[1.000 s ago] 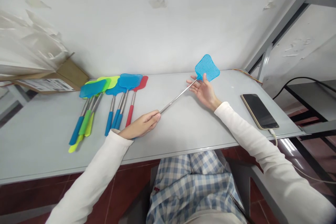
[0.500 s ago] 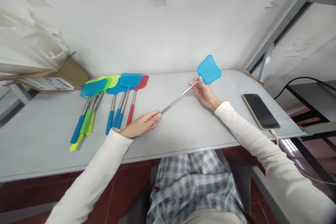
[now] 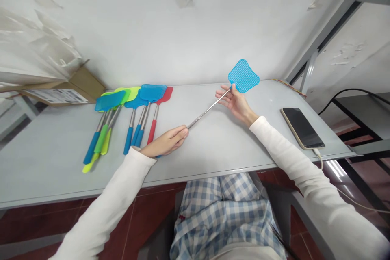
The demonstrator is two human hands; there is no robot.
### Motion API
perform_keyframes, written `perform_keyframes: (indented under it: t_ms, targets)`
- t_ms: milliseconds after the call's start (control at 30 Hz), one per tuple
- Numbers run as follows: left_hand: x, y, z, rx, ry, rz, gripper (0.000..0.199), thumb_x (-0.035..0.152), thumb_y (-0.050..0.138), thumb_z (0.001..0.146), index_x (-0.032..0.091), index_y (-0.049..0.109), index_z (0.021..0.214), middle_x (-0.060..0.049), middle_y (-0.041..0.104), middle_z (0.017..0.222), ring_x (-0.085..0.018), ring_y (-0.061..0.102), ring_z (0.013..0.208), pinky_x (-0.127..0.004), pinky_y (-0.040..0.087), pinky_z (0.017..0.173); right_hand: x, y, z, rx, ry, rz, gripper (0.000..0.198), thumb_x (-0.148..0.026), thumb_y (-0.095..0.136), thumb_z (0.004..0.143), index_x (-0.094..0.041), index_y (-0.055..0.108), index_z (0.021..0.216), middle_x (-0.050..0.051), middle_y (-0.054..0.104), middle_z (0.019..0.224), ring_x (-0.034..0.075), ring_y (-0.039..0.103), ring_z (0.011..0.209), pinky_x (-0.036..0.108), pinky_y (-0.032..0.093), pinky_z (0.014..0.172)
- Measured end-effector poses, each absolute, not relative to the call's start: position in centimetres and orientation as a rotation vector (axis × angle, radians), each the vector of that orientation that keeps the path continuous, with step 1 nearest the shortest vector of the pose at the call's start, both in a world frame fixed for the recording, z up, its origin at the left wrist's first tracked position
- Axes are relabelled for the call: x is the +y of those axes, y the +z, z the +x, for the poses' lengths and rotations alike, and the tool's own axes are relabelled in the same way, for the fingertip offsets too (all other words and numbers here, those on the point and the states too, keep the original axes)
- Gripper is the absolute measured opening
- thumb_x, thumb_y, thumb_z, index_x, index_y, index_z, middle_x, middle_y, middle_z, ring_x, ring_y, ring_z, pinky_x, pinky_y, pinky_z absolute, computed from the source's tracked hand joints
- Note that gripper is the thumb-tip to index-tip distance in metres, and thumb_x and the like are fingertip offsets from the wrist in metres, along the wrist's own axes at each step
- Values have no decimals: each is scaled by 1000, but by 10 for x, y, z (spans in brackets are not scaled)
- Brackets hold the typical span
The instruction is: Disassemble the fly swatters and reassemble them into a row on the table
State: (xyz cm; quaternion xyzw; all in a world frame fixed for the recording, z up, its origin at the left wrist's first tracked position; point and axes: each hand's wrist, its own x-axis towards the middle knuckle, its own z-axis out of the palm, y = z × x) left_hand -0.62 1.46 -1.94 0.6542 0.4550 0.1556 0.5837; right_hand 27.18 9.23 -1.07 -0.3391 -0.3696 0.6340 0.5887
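A blue fly swatter [image 3: 243, 76] with a thin telescopic metal shaft slants over the table, its mesh head up at the right. My left hand [image 3: 170, 140] is closed around its lower end, and the grip is mostly hidden in the fist. At the neck just below the head, my right hand [image 3: 239, 105] holds the swatter lightly between thumb and index, its other fingers spread out. Left of my hands lie a red fly swatter [image 3: 152, 130], several blue fly swatters [image 3: 153, 92] and a pile with green [image 3: 101, 140] and yellow ones [image 3: 133, 94].
The grey table [image 3: 207, 158] runs along a white wall. A phone [image 3: 302, 128] with a charging cable lies at the right. An open cardboard box [image 3: 87, 83] stands at the back left. Metal frame bars [image 3: 309, 71] rise on the right.
The swatter's head has risen slightly and turned, now showing wider. My right hand has moved up a little and its fingers have spread more. My left hand stays closed on the lower end.
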Motion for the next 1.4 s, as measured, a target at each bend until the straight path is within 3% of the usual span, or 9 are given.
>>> perform_keyframes:
  t_ms: [200, 400, 667, 900, 1100, 1267, 1400]
  targets:
    - [15, -20, -6, 1062, 371, 1547, 46, 62, 41, 96, 21, 34, 75, 8, 33, 59, -5, 25, 44, -18, 19, 39, 93, -14, 263, -794, 1371, -839, 44, -59, 61, 89, -22, 47, 69, -1, 65, 69, 13, 66, 69, 29, 59, 77]
    - [17, -22, -8, 1031, 368, 1585, 46, 59, 39, 98, 21, 35, 73, 7, 34, 59, -5, 27, 45, -18, 24, 41, 108, -10, 280, -730, 1318, -886, 44, -57, 63, 89, -22, 44, 69, -3, 60, 66, 11, 62, 64, 27, 58, 74]
    - [20, -20, -7, 1000, 324, 1571, 48, 63, 41, 95, 21, 35, 73, 8, 33, 58, -4, 24, 40, -18, 19, 35, 136, -2, 332, -667, 1155, -911, 37, -46, 63, 93, -22, 46, 70, -5, 56, 62, 9, 61, 60, 24, 58, 70]
    - [24, -17, -8, 1015, 257, 1515, 49, 67, 43, 93, 22, 36, 75, 9, 32, 57, -3, 18, 37, -16, 13, 31, 152, -12, 362, -637, 1109, -919, 38, -49, 60, 95, -22, 50, 70, -4, 60, 65, 9, 63, 62, 22, 60, 72]
    - [41, -10, -2, 963, 153, 1362, 42, 62, 51, 91, 22, 41, 81, 10, 33, 56, -2, 16, 32, -14, 13, 26, 152, -38, 362, -510, 1261, -864, 30, -42, 45, 103, -22, 58, 85, 2, 71, 81, 10, 70, 77, 23, 61, 80]
    - [55, -9, 11, 962, 152, 1385, 42, 60, 54, 90, 22, 41, 78, 10, 31, 55, -1, 16, 31, -13, 12, 25, 148, -41, 364, -462, 1343, -866, 44, -58, 47, 97, -18, 56, 115, 11, 74, 105, 19, 72, 96, 36, 62, 83]
    - [51, -8, 9, 965, 153, 1448, 44, 61, 52, 91, 21, 41, 77, 9, 32, 55, -1, 19, 31, -13, 15, 26, 144, -32, 367, -468, 1316, -859, 52, -66, 41, 95, -19, 55, 112, 12, 72, 114, 21, 71, 102, 36, 61, 81]
